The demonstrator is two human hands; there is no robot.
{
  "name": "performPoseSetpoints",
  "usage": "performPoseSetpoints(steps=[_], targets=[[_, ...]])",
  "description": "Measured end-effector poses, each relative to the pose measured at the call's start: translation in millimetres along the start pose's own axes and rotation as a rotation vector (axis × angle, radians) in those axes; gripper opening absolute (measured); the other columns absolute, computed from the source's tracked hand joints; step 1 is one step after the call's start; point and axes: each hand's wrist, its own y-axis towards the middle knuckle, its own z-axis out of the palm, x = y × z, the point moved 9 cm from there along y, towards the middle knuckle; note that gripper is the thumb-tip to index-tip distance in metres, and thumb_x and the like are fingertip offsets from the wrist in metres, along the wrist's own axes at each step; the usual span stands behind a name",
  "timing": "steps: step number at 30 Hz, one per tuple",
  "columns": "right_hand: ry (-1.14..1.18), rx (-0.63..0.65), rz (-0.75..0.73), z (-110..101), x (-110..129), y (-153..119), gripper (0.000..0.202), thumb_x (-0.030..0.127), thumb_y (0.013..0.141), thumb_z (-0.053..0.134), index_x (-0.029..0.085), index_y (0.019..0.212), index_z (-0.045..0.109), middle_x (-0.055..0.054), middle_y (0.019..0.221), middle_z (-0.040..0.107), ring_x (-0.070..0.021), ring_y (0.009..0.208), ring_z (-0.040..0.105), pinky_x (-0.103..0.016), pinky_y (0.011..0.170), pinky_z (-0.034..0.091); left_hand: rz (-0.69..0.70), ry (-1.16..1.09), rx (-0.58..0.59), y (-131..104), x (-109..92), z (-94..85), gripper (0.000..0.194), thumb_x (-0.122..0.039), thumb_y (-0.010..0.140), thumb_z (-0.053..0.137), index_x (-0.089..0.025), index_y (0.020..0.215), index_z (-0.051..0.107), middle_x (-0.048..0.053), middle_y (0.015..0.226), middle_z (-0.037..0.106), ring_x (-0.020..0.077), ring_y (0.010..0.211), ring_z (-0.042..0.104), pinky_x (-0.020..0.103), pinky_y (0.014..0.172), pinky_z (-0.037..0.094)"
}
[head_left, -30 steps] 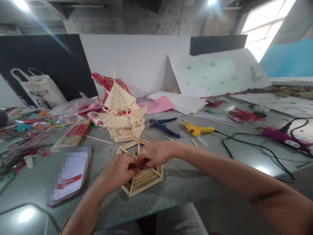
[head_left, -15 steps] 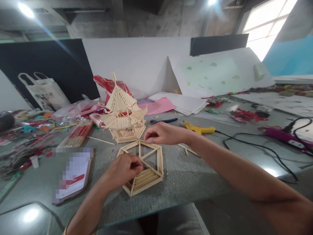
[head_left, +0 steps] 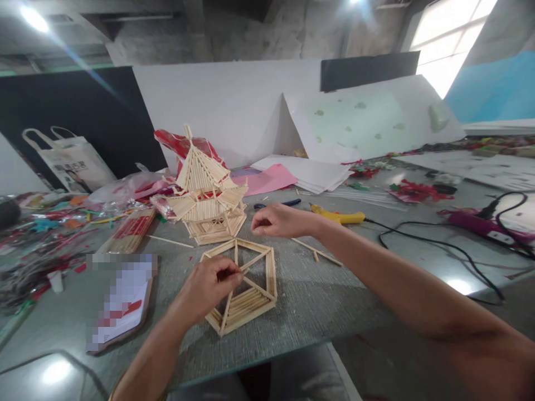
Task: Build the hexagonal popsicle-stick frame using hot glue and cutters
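A hexagonal frame of pale wooden sticks point(head_left: 271, 278) lies flat on the table, with spokes meeting at its centre and its front section filled with sticks. My left hand point(head_left: 215, 281) is over the left part of this frame, thumb and fingertips pinched near the centre; whatever lies between them is too small to make out. Beyond the frame's back edge, my right hand point(head_left: 273, 220) hovers with curled fingers pressed together, and its fingertips hide anything held. Right behind the frame stands a stick pagoda model point(head_left: 204, 195) with tiered roofs.
On the right are a yellow glue gun point(head_left: 340, 216) with a black cable and a purple power strip point(head_left: 472, 224). Dark blue pliers point(head_left: 280, 204) lie behind my right hand. At left are a phone point(head_left: 121, 306) and bundled sticks point(head_left: 129, 231). Loose sticks point(head_left: 320, 252) lie nearby.
My right hand has drawn back from the frame's rear corner, slightly right and up. My left hand stays nearly in place over the frame. The view has shifted slightly.
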Motion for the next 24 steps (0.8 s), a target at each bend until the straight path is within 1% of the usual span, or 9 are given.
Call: performPoseSetpoints(steps=[4, 6, 7, 11, 13, 15, 17, 20, 24], targets=[[-0.324, -0.011, 0.238, -9.8, -46.4, -1.5, 0.021, 0.021, 0.081, 0.05, 0.015, 0.09, 0.067, -0.009, 0.091, 0.067, -0.0174, 0.079, 0.058, -0.025, 0.065, 0.036, -0.108, -0.318, -0.16, -3.0, 7.0, -22.1, 0.024, -0.041, 0.073, 0.061, -0.018, 0.075, 0.066, -0.002, 0.063, 0.058, 0.0107, 0.06, 0.048, 0.023, 0.058, 0.036], [-0.474, 0.027, 0.354, -9.2, -69.7, -3.2, 0.025, 0.025, 0.082, 0.048, 0.014, 0.094, 0.067, -0.013, 0.098, 0.066, -0.0225, 0.086, 0.059, -0.027, 0.065, 0.037, -0.128, -0.49, -0.271, -6.3, 1.4, -40.0, 0.024, -0.041, 0.071, 0.064, -0.017, 0.074, 0.067, -0.004, 0.057, 0.052, 0.0077, 0.054, 0.042, 0.02, 0.053, 0.033], [-0.517, 0.045, 0.39, -7.6, -79.2, -3.6, 0.028, 0.028, 0.082, 0.048, 0.012, 0.096, 0.067, -0.016, 0.101, 0.065, -0.0249, 0.089, 0.059, -0.029, 0.066, 0.038, -0.108, -0.568, -0.33, -7.5, -5.0, -50.6, 0.023, -0.04, 0.07, 0.065, -0.017, 0.072, 0.066, -0.004, 0.054, 0.05, 0.0068, 0.052, 0.039, 0.02, 0.052, 0.032], [-0.549, 0.096, 0.443, 3.5, -104.1, -3.6, 0.043, 0.042, 0.084, 0.047, 0.008, 0.101, 0.067, -0.021, 0.104, 0.063, -0.0307, 0.095, 0.059, -0.033, 0.071, 0.041, 0.01, -0.759, -0.47, -1.4, -34.4, -84.9, 0.015, -0.03, 0.067, 0.069, -0.016, 0.065, 0.065, -0.003, 0.056, 0.052, 0.0052, 0.052, 0.041, 0.017, 0.048, 0.031], [-0.539, 0.143, 0.459, 10.6, -112.2, -4.7, 0.048, 0.048, 0.084, 0.046, 0.009, 0.1, 0.068, -0.02, 0.103, 0.064, -0.0302, 0.093, 0.06, -0.033, 0.071, 0.042, 0.065, -0.814, -0.484, 9.6, -42.5, -91.1, 0.012, -0.027, 0.067, 0.068, -0.015, 0.064, 0.066, -0.002, 0.057, 0.052, 0.0046, 0.051, 0.042, 0.016, 0.048, 0.032], [-0.519, 0.188, 0.46, 16.9, -116.8, -5.9, 0.047, 0.049, 0.082, 0.048, 0.01, 0.1, 0.068, -0.018, 0.101, 0.065, -0.0281, 0.09, 0.062, -0.031, 0.069, 0.043, 0.066, -0.866, -0.454, 24.3, -40.7, -86.1, 0.011, -0.026, 0.066, 0.069, -0.016, 0.067, 0.067, -0.003, 0.057, 0.051, 0.004, 0.05, 0.041, 0.016, 0.047, 0.031], [-0.506, 0.199, 0.452, 19.1, -118.7, -6.5, 0.045, 0.048, 0.08, 0.051, 0.012, 0.101, 0.068, -0.016, 0.102, 0.065, -0.0266, 0.089, 0.062, -0.03, 0.069, 0.043, 0.024, -0.857, -0.386, 38.6, -32.6, -72.6, 0.015, -0.029, 0.065, 0.069, -0.015, 0.067, 0.067, -0.003, 0.056, 0.05, 0.0034, 0.049, 0.04, 0.015, 0.045, 0.03], [-0.521, 0.129, 0.445, 13.4, -120.0, -5.9, 0.048, 0.047, 0.08, 0.053, 0.011, 0.108, 0.065, -0.018, 0.111, 0.061, -0.0292, 0.099, 0.058, -0.033, 0.078, 0.043, -0.074, -0.792, -0.263, 51.6, -15.8, -46.9, 0.022, -0.033, 0.063, 0.071, -0.012, 0.069, 0.067, -0.003, 0.054, 0.049, 0.0032, 0.048, 0.039, 0.016, 0.045, 0.028], [-0.53, 0.042, 0.431, 8.6, -126.3, -5.3, 0.063, 0.056, 0.079, 0.05, 0.006, 0.118, 0.056, -0.023, 0.122, 0.052, -0.0335, 0.111, 0.05, -0.038, 0.087, 0.038, -0.137, -0.739, -0.184, 52.5, -0.4, -27.7, 0.027, -0.036, 0.064, 0.07, -0.01, 0.072, 0.066, -0.004, 0.054, 0.047, 0.0038, 0.048, 0.038, 0.017, 0.047, 0.029]])
